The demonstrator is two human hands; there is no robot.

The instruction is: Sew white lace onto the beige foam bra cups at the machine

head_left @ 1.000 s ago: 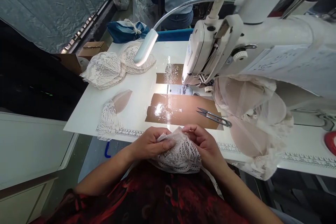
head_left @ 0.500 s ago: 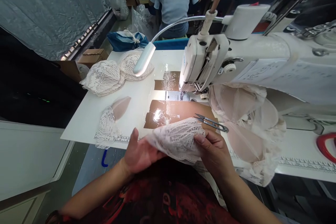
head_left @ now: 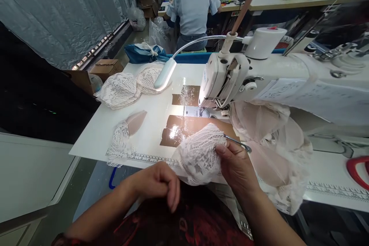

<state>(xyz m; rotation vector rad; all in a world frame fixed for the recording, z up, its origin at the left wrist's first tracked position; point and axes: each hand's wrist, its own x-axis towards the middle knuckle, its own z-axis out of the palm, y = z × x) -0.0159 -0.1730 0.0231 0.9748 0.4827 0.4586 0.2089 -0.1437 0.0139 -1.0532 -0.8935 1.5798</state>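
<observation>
My right hand (head_left: 238,163) pinches the edge of a white lace bra cup (head_left: 200,153) between thumb and fingers, holding it above the table's front edge. Left of the cup, my left hand (head_left: 158,184) hangs with its fingers curled downward and pressed together; nothing shows in it. Thread snips (head_left: 245,147) lie just behind my right fingers, partly covered by the cup and hand. A beige cup piece with a lace strip (head_left: 121,140) rests on the table at left. Beyond it sit two lace-covered cups (head_left: 118,90).
The white sewing machine (head_left: 221,80) stands at centre right, a lamp (head_left: 165,73) reaching over the table. Brown tape (head_left: 173,130) covers part of the bed. More beige cups with lace (head_left: 271,161) are heaped at right near red-handled scissors (head_left: 351,169). A co-worker (head_left: 193,11) sits ahead.
My left hand has come away from the lace cup, turned over and curled its fingers. The cup now hangs from my right hand alone, covering more of the snips.
</observation>
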